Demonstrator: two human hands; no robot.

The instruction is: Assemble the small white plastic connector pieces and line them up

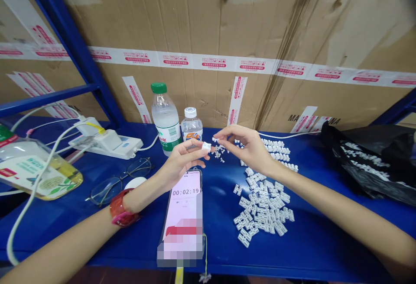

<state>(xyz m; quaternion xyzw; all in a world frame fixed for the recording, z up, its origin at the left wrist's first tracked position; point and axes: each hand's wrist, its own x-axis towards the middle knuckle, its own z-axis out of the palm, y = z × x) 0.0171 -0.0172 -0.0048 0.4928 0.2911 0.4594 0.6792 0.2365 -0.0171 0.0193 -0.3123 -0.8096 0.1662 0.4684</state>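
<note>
My left hand (182, 160), with a red watch on its wrist, pinches a small white plastic piece (206, 146) between thumb and fingers. Close to its right, my right hand (245, 145) has thumb and forefinger closed on a tiny white plastic part (215, 140). The two pieces are apart. Beneath and between the hands lies a scatter of tiny white parts (219, 153). A loose pile of flat white plastic pieces (263, 206) lies below my right forearm. Behind that hand stand rows of white pieces (276, 150), partly hidden by it.
A phone (183, 214) showing a timer lies before me. A green-capped bottle (165, 119) and a smaller white-capped bottle (191, 124) stand behind. Eyeglasses (107, 190), a power strip (125, 146) and an oil-like bottle (39, 167) are left; a black bag (373, 158) is right.
</note>
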